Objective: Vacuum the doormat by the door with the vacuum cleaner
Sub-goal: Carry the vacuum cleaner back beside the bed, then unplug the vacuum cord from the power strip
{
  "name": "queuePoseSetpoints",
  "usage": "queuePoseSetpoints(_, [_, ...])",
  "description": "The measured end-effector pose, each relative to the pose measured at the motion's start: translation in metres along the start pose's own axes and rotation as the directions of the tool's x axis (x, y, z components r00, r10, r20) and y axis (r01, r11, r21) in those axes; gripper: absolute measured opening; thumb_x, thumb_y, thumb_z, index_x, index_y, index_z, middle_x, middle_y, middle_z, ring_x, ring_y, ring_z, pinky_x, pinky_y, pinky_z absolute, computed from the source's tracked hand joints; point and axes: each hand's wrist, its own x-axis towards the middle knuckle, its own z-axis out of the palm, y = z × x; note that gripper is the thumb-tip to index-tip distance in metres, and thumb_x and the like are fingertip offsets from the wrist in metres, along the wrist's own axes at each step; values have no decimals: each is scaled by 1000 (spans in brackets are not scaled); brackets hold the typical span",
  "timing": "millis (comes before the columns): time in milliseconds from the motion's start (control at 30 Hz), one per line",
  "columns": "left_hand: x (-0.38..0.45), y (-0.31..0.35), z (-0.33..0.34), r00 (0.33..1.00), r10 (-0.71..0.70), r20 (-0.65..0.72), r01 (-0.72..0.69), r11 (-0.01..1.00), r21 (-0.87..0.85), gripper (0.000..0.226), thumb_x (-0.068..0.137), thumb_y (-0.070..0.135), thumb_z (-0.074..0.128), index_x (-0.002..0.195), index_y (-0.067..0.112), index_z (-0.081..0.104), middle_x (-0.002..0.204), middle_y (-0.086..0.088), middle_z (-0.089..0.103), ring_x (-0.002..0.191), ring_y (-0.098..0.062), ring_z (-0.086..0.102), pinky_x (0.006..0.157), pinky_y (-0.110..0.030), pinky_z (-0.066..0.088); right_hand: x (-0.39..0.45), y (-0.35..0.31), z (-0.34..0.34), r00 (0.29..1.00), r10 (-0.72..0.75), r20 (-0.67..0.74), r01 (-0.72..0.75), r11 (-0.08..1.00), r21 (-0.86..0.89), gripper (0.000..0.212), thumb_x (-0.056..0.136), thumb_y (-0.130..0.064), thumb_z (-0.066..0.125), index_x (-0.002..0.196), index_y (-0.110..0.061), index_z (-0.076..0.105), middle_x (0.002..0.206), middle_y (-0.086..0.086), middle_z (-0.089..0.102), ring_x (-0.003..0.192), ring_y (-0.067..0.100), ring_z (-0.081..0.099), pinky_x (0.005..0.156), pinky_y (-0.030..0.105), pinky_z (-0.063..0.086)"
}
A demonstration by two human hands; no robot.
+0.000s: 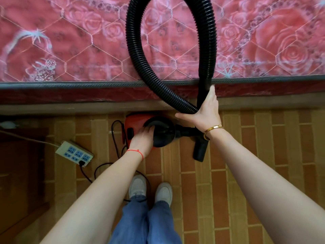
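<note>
A: Why is your right hand (204, 111) wrapped round the black hose (133, 55) like that?

B: You've got thumb and fingers closed on both ends of the loop where they cross, probably so it stays gathered off the floor.

A: And your left hand (143, 139)?

B: It lies across the vacuum cleaner (139, 128) by the mattress (70, 41); whether you're gripping it, I can't tell. It's plugged into the power strip (74, 153). No doormat or door is in sight yet.

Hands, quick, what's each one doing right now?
Left hand: open, fingers resting on the vacuum cleaner body.
Right hand: gripping the black hose near its rigid end.
</note>
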Motion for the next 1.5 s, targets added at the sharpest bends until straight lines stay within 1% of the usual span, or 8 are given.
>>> queuePoseSetpoints(100, [-15, -2, -4, 997, 18, -69, -20, 999, -31, 61, 94, 9, 51, 149, 12, 26, 148, -10, 37, 132, -27, 38, 103, -35, 41, -10, -2, -6, 999, 51, 12, -50, 999, -21, 151, 51, -55, 89, 152, -8, -14, 159, 11, 9, 147, 26, 10, 119, 39, 17])
queuePoseSetpoints(267, [-37, -12, -13, 996, 41, -85, -42, 999, -20, 57, 92, 10, 50, 146, 9, 32, 140, -13, 45, 127, -29, 41, 109, -33, 31, -22, -5, -19, 997, 74, 16, -73, 997, -28, 143, 58, -54, 86, 152, -8, -11, 162, 7, 0, 149, 21, 3, 121, 36, 11])
queuePoseSetpoints(567, [-63, -21, -37, 993, 15, -117, -16, 1000, -5, 50, 93, 14, 50, 140, 7, 39, 132, -13, 51, 123, -28, 45, 107, -33, 32, -31, -4, -50, 991, 131, 38, -132, 991, 33, 110, 75, -49, 76, 154, -13, 9, 161, 4, 16, 147, 21, 19, 119, 36, 20])
queuePoseSetpoints(833, [-69, -17, -44, 993, 24, -113, -24, 1000, -4, 48, 94, 15, 48, 140, 6, 38, 132, -14, 51, 122, -29, 46, 106, -34, 32, -34, -10, -55, 990, 141, -9, -140, 989, 36, 101, 79, -45, 74, 153, -11, 16, 157, 6, 26, 144, 22, 26, 117, 35, 24])
queuePoseSetpoints(1000, [-79, -20, -52, 989, 12, -145, -22, 998, -64, 48, 94, 15, 49, 140, 6, 40, 133, -13, 51, 123, -29, 46, 106, -34, 34, -47, -28, -44, 997, 74, -16, -74, 997, -1, 96, 80, -42, 74, 152, -8, 20, 157, 8, 27, 144, 22, 27, 116, 32, 23])
queuePoseSetpoints(1167, [-100, -42, -59, 980, -45, -195, 17, 989, -144, 52, 95, 17, 51, 144, 8, 37, 138, -12, 49, 128, -27, 44, 110, -35, 34, -66, -55, -21, 998, -68, 19, 70, 992, -103, 84, 86, -37, 69, 151, -8, 25, 154, 8, 32, 144, 21, 27, 118, 35, 23])
queuePoseSetpoints(1333, [-143, -84, -58, 964, -139, -225, 104, 981, -161, 52, 96, 19, 51, 144, 9, 36, 141, -9, 47, 131, -24, 40, 114, -33, 28, -90, -85, 17, 968, -206, 141, 232, 950, -208, 73, 90, -36, 64, 148, -9, 31, 156, 9, 28, 145, 22, 23, 120, 35, 20])
queuePoseSetpoints(1500, [-189, -134, -45, 924, -305, -232, 259, 943, -211, 53, 97, 22, 50, 146, 12, 33, 144, -8, 43, 135, -23, 38, 113, -33, 28, -115, -111, 62, 939, -308, 157, 342, 893, -293, 65, 91, -30, 63, 146, -7, 35, 154, 12, 31, 144, 23, 25, 118, 33, 22])
